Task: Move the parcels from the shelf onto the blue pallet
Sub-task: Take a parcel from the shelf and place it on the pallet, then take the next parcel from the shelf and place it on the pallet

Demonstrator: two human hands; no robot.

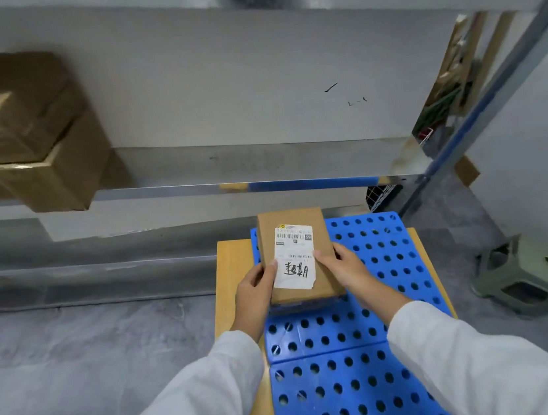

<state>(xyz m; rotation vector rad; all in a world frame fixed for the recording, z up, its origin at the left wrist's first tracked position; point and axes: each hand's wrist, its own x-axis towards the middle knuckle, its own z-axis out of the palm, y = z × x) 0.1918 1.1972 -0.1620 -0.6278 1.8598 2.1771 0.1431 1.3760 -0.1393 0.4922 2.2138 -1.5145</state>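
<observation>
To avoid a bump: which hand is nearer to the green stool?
Right. The right hand grips the parcel on its side toward the green stool; the left hand grips its far side.

parcel sits over the far left corner of the blue pallet, left hand and right hand gripping its sides; pallet surface open right of it and nearer the person; shelf open at middle and right; stacked boxes fill its left end; shelf post and green stool stand right of the pallet
</observation>
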